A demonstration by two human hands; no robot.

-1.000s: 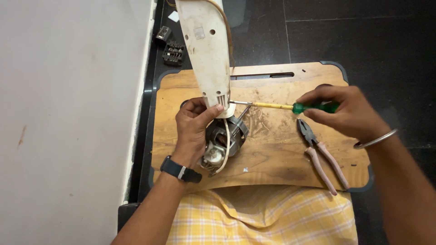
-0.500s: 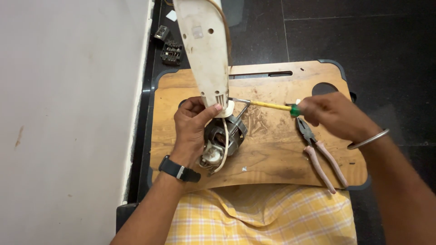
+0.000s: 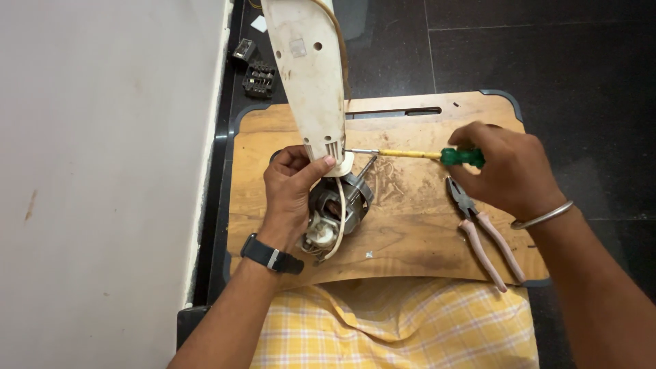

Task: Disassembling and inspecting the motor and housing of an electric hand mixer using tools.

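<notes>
Head view: left hand (image 3: 290, 188) gripped the long cream plastic housing (image 3: 307, 75) above the grey metal motor (image 3: 338, 208); right hand (image 3: 509, 171) clasped the green-handled yellow-shafted screwdriver (image 3: 424, 155).

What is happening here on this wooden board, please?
A person steadies a white plastic housing with the left hand above a small electric motor. The right hand holds a screwdriver, its tip at the housing's base. Pliers lie unused on the wooden board.
</notes>
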